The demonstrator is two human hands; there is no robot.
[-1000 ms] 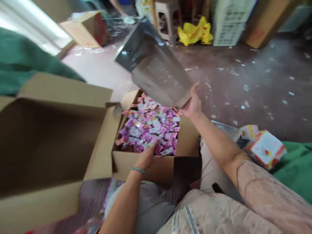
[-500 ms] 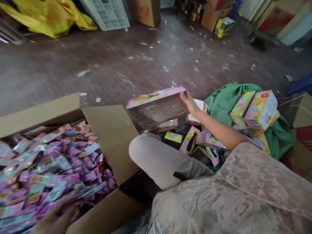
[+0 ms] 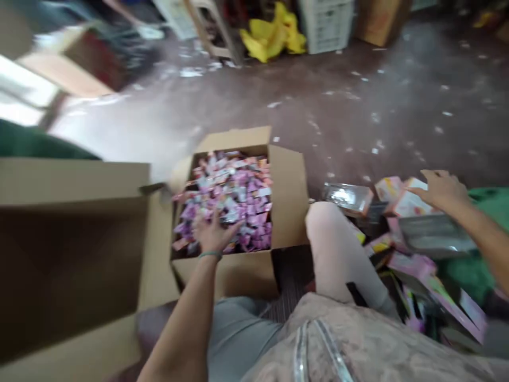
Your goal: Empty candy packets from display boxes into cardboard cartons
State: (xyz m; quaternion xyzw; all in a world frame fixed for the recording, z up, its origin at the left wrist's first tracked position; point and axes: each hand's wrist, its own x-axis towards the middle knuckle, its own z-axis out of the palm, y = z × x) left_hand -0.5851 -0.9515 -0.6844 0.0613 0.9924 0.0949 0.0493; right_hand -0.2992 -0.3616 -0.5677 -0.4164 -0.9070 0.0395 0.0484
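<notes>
Pink and purple sachets (image 3: pixel 234 199) fill the open cardboard box (image 3: pixel 288 196) that sits on the floor in front of our knees. Our left hand (image 3: pixel 212 233) lies on the sachets at the near edge of the pile, fingers spread and bent into them; blur keeps us from telling whether it grips any. Our right hand (image 3: pixel 441 188) is out to the right, palm down and fingers loosely open, resting on a small pink-and-white carton (image 3: pixel 405 204) atop the heap of small cartons (image 3: pixel 421 276) beside our right knee. Left of the sachet box stands a larger empty box (image 3: pixel 75 254). Brown floor (image 3: pixel 358 106) beyond carries white scraps, with a yellow bag (image 3: pixel 272 34) at its far edge.
</notes>
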